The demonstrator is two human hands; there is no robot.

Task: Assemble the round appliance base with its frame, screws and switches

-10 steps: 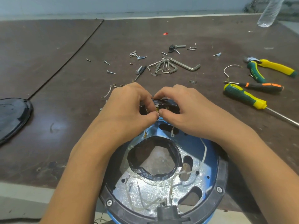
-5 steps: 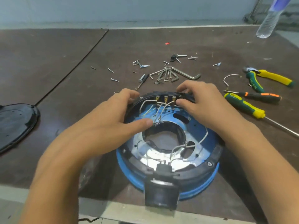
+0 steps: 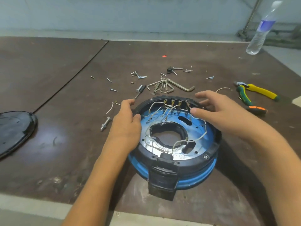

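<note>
The round blue appliance base (image 3: 202, 176) lies flat on the table with a black frame ring (image 3: 195, 162) on top. A row of switches (image 3: 175, 102) with white wires sits at its far rim. My left hand (image 3: 125, 126) rests on the ring's left side, thumb over the edge. My right hand (image 3: 218, 110) hovers over the far right rim with fingers spread and straight, holding nothing. Loose screws (image 3: 138, 75) lie beyond the base.
A bunch of hex keys (image 3: 169, 86), a bolt (image 3: 105, 123) and a small screwdriver (image 3: 140, 91) lie behind the base. Pliers (image 3: 255, 92) and an orange-handled tool (image 3: 257, 110) lie at right. A black cover (image 3: 14, 129) lies at left. A water bottle (image 3: 262, 28) stands far right.
Both hands left the switch block they pinched and moved apart to the ring's sides. The base now lies flatter and farther from me, the right hand lifting off.
</note>
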